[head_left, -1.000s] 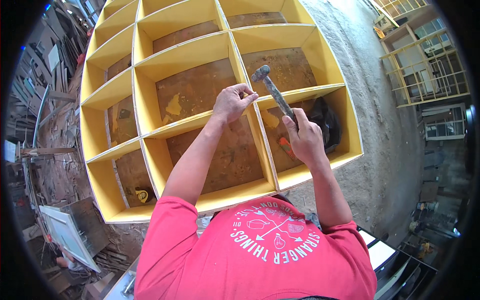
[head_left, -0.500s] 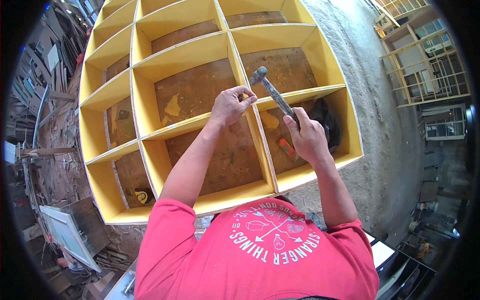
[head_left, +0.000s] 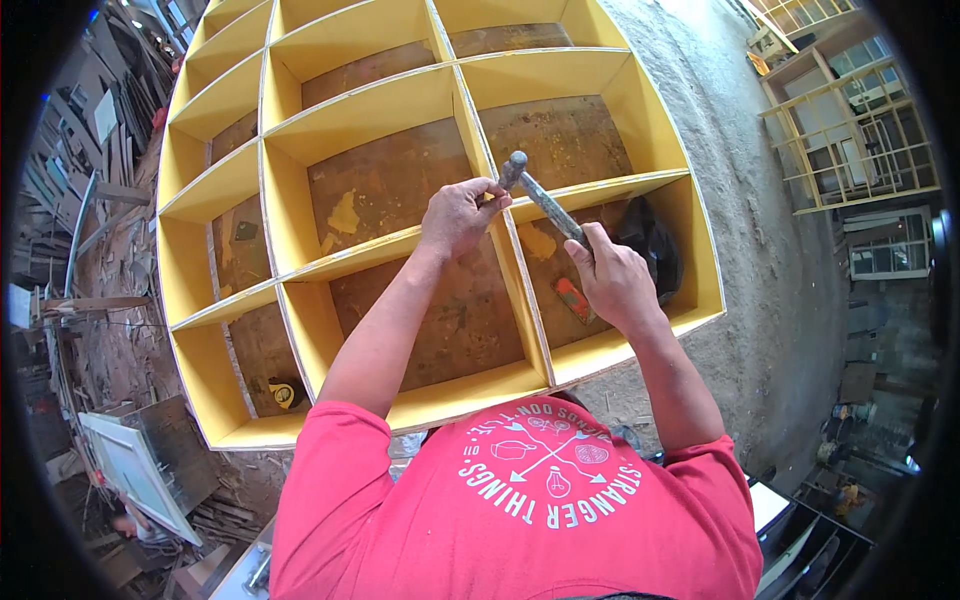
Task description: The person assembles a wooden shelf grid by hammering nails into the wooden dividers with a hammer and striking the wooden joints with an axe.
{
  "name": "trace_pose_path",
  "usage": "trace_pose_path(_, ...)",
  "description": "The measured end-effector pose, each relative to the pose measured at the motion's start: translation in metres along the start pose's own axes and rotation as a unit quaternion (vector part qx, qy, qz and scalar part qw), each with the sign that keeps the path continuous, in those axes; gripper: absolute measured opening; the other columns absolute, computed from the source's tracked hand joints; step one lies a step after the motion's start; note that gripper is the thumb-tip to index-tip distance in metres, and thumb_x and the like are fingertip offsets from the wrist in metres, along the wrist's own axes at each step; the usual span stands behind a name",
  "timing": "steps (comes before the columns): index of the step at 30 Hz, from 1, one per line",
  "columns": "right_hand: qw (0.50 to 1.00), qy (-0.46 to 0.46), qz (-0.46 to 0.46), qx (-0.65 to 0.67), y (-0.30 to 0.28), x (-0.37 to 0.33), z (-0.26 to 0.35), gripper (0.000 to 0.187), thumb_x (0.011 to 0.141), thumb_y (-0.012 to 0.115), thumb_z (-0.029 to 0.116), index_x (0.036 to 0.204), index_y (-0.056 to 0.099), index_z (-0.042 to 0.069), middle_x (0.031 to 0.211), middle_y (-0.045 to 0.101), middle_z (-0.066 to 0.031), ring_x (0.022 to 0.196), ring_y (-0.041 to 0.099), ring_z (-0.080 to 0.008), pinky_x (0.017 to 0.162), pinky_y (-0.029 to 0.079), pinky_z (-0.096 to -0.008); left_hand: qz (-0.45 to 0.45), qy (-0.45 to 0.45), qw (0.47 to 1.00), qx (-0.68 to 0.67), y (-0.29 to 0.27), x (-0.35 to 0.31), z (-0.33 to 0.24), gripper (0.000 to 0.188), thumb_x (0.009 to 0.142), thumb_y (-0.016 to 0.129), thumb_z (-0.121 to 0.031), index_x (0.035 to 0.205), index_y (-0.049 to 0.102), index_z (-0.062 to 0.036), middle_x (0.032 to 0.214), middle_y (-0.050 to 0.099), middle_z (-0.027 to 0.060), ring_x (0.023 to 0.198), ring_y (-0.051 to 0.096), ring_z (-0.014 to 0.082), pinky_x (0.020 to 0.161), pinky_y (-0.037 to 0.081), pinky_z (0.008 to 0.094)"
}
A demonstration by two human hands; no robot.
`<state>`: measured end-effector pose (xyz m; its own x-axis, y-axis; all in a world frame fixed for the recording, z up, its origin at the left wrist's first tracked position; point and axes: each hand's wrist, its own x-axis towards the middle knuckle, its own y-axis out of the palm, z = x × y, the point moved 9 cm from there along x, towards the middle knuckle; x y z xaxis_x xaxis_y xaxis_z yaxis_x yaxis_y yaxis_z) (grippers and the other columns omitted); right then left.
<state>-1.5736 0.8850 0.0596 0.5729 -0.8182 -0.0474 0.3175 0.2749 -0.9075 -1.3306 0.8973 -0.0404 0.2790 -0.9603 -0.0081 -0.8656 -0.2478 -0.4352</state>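
A large yellow wooden grid of open compartments [head_left: 365, 125] lies in front of me. My left hand [head_left: 458, 220] rests over a crossing of its dividers, thumb and forefinger pinched together at the top edge; whatever is between them is too small to make out. My right hand [head_left: 618, 278] is wrapped around the handle of a worn hammer [head_left: 550, 207], whose head is just beside the left fingertips. In the compartment beneath the right hand lie an orange-red object [head_left: 572, 300] and a black plastic bag [head_left: 657, 250], partly hidden by that hand.
A yellow tape measure [head_left: 284, 394] sits in the near-left compartment. Scrap boards [head_left: 125, 150] are heaped along the left, with a pale framed panel [head_left: 135, 470] leaning lower down. Another yellow slatted frame [head_left: 850, 150] stands off to the right, across bare floor [head_left: 765, 290].
The hammer head has come down and slightly left, closer to my left fingertips. My left hand stays at the divider crossing, still pinched.
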Motion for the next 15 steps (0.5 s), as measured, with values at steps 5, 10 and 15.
trace_pose_path(5,0.999,-0.001,-0.029,0.024,-0.008,-0.004,0.005,0.032,0.114,0.056,0.039,0.121,0.056,0.008,0.074,0.071,-0.0228,0.074,0.072,-0.0491,0.064,0.054,-0.0623,-0.01,0.024,0.999,0.019,-0.001,-0.001,0.001,0.022,0.095,0.084,-0.037,0.106,0.084,-0.0177,0.078,0.076,0.0064,0.069,0.072,0.0195,0.068,0.056,0.0369)
trace_pose_path(10,0.999,-0.013,-0.004,-0.046,0.0,-0.002,-0.001,0.032,0.114,0.056,0.039,0.12,0.055,0.007,0.073,0.07,-0.0221,0.072,0.072,-0.0484,0.062,0.054,-0.0613,0.017,-0.017,0.999,0.039,-0.001,-0.002,0.001,0.022,0.098,0.083,-0.028,0.106,0.082,-0.0077,0.09,0.082,0.0041,0.08,0.073,0.01,0.076,0.058,0.0302)
trace_pose_path(15,0.999,-0.015,-0.034,-0.007,-0.007,-0.004,0.002,0.033,0.114,0.056,0.039,0.12,0.056,0.007,0.075,0.071,-0.0233,0.073,0.072,-0.0488,0.062,0.053,-0.0616,0.027,-0.03,0.997,0.063,0.0,0.0,-0.003,0.024,0.098,0.083,-0.03,0.106,0.082,-0.0075,0.092,0.083,0.0046,0.082,0.073,0.0101,0.078,0.058,0.0303)
